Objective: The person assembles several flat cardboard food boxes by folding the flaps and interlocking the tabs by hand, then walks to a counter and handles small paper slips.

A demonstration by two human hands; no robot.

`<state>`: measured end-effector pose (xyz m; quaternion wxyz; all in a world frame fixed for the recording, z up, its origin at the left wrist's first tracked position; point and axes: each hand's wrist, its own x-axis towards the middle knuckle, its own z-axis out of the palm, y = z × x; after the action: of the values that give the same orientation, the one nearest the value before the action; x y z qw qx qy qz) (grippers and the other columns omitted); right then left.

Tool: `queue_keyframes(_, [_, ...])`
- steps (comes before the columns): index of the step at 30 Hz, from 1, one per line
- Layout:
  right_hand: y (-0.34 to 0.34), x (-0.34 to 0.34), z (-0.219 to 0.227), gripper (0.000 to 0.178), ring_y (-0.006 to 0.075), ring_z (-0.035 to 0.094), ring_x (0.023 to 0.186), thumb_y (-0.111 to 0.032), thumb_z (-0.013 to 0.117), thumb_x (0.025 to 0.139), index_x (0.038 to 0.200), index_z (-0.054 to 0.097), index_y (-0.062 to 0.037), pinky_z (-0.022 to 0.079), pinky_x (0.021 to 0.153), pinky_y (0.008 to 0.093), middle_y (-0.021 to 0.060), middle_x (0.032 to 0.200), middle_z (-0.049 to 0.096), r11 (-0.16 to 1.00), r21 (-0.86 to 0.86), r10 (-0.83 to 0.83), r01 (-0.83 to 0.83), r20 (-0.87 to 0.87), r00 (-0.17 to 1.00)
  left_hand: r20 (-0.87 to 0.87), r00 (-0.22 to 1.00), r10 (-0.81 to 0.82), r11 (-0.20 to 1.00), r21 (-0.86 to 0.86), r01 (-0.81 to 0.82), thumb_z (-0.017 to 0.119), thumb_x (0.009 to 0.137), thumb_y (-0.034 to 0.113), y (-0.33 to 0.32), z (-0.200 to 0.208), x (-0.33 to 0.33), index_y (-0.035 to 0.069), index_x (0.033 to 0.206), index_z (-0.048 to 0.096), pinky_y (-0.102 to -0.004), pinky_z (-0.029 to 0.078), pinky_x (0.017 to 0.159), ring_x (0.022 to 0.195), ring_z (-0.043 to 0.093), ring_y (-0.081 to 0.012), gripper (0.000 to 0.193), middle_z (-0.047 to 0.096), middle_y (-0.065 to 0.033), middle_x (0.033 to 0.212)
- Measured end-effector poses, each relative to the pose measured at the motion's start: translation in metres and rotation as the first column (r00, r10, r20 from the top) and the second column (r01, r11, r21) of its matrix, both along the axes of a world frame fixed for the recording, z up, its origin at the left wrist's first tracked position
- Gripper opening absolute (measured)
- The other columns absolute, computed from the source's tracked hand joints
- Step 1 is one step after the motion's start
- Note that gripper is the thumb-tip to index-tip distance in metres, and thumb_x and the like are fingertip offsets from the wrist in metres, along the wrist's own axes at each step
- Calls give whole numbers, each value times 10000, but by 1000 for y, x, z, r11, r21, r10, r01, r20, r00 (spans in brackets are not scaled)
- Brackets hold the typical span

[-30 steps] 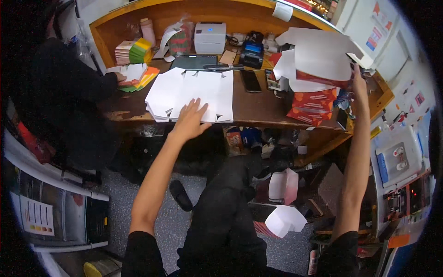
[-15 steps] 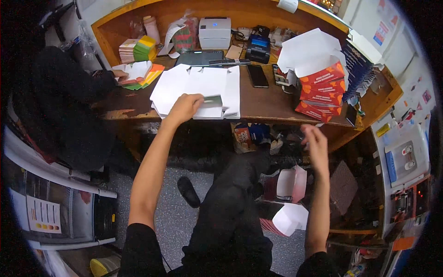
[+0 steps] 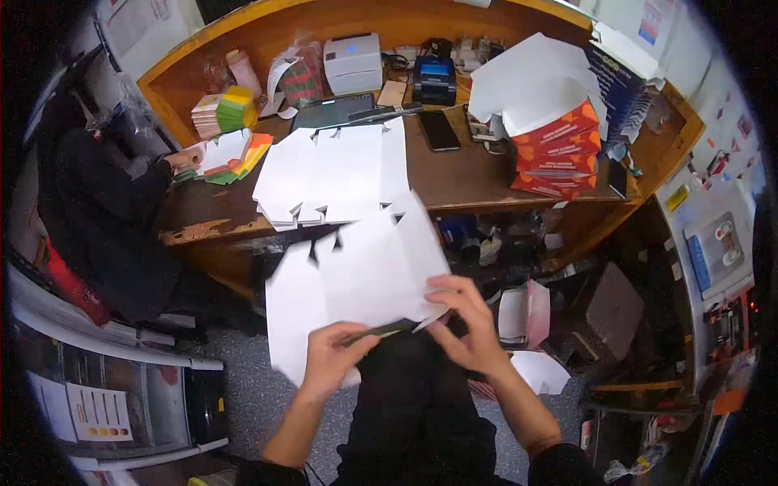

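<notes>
I hold a white die-cut cardboard blank [image 3: 365, 275] over my lap, in front of the desk edge. My left hand [image 3: 334, 356] pinches its near edge, where a dark green strip of the underside shows. My right hand [image 3: 466, 324] grips the near right corner, with the thumb at the edge and the fingers on the white face. Just beyond lies a stack of similar white blanks [image 3: 348, 170], lying flat on the brown desk [image 3: 454, 178]. At the desk's right, folded red cartons [image 3: 555, 146] are nested in a pile with white flaps raised.
A black phone [image 3: 438, 130], a tablet [image 3: 332, 112] and a white printer [image 3: 352, 63] stand behind the stack. To the left, a person in black [image 3: 113, 194] handles coloured cards [image 3: 235, 158]. More folded cartons [image 3: 523, 312] lie low on my right, near a brown board [image 3: 614, 312].
A white blank has come off the stack and toward me, now held in both hands. My right hand has moved left to its corner; my left has drawn back from the stack.
</notes>
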<state>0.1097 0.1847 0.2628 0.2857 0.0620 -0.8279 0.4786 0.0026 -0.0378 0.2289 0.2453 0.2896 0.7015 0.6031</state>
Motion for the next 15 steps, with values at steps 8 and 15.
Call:
queue_keyframes(8, [-91, -35, -32, 388, 129, 563, 754, -40, 681, 837, 1217, 604, -33, 485, 666, 265, 99, 1124, 541, 926, -370, 135, -82, 120, 983, 685, 647, 336, 796, 161, -584, 540, 947, 49, -55, -20, 41, 9, 1007, 570, -320, 501, 858, 921, 611, -176, 77, 623, -76, 949])
queue_keyframes(15, [-132, -46, -57, 385, 216, 536, 749, 14, 661, 781, 1156, 627, -63, 465, 649, 308, 106, 988, 464, 952, -72, 302, -299, 35, 953, 298, 781, 549, 786, 133, -603, 523, 832, -41, -97, -31, 18, -5, 880, 589, -231, 416, 709, 776, 518, -84, 89, 560, -12, 836])
